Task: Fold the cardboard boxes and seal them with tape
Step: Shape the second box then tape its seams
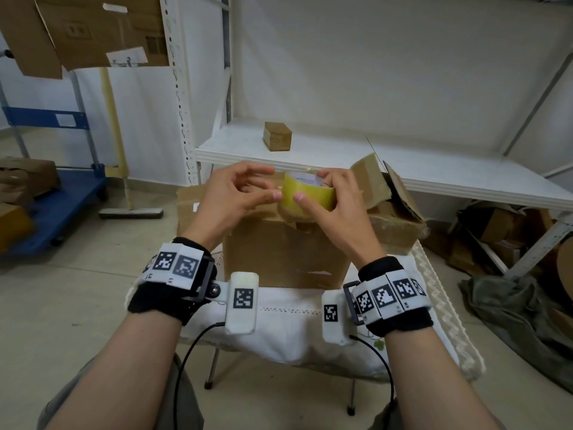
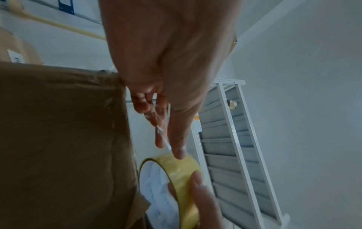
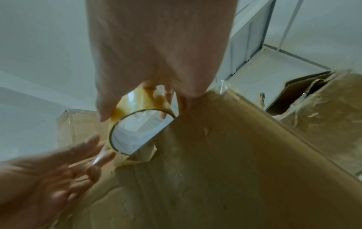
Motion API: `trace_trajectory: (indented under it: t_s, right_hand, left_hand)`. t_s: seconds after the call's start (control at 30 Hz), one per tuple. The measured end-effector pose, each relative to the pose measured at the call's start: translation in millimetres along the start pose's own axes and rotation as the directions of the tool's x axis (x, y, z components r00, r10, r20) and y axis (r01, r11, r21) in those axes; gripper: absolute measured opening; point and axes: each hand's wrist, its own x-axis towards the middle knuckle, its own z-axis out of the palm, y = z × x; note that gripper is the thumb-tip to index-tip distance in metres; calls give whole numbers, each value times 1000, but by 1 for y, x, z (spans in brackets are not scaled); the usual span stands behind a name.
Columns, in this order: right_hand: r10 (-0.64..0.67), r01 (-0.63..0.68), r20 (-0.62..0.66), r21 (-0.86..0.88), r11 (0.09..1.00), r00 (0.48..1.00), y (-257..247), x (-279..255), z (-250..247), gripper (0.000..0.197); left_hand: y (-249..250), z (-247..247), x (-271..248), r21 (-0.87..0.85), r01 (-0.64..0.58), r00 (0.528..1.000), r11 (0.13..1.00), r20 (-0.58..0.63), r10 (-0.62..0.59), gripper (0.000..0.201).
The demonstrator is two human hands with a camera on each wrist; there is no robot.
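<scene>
A roll of yellow packing tape [image 1: 305,197] [image 2: 182,168] [image 3: 137,100] is held up above a closed brown cardboard box [image 1: 279,252] [image 2: 58,139] [image 3: 215,170]. My right hand [image 1: 328,197] [image 3: 156,46] grips the roll, thumb on its outer face and fingers through the core. My left hand [image 1: 269,189] [image 2: 172,139] sits just left of the roll. Its thumb and forefinger pinch the clear free end of the tape [image 2: 163,137] [image 3: 99,156], which runs a short way from the roll.
The box stands on a seat covered with a white cloth [image 1: 294,336]. A torn open box [image 1: 390,212] leans at its right. Behind is a white shelf [image 1: 341,156] with a small box [image 1: 277,136]. A blue cart [image 1: 62,206] stands left; boxes [image 1: 502,231] and a grey cloth [image 1: 511,311] lie right.
</scene>
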Motion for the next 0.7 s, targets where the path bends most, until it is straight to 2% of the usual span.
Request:
trace_trajectory:
  t_s: [0.13, 0.2, 0.27, 0.33, 0.4, 0.47, 0.6, 0.7]
  right_hand:
    - [15, -18, 82, 44, 999, 997, -3, -1, -3, 41]
    - [27, -33, 129, 47, 998, 991, -4, -3, -4, 40]
    - [22, -29, 108, 67, 997, 994, -4, -3, -4, 38]
    - [16, -28, 66, 191, 981, 998, -6, -4, -5, 40]
    - [46, -59, 47, 350, 935, 998, -9, -3, -7, 37]
    - [92, -114, 72, 437, 892, 993, -12, 0, -10, 32]
    - [176, -258, 197, 554, 791, 964, -23, 19, -10, 34]
    - [199, -340, 282, 658, 672, 939, -30, 36, -10, 26]
  left_hand:
    - [-4, 2, 1, 194, -35, 998, 980, -39, 43, 23]
    - [-6, 0, 1, 190, -36, 998, 981, -46, 45, 17]
    - [-7, -3, 3, 161, -30, 997, 987, -60, 40, 12]
    - [-5, -4, 6, 131, -30, 995, 991, -86, 41, 7]
    - [-2, -5, 12, 82, -10, 996, 997, -90, 18, 7]
    - [4, -7, 19, 43, 39, 997, 998, -64, -36, 7]
    - [17, -11, 34, 31, 130, 991, 991, 10, -130, 4]
    - [27, -16, 45, 39, 198, 979, 979, 33, -199, 14]
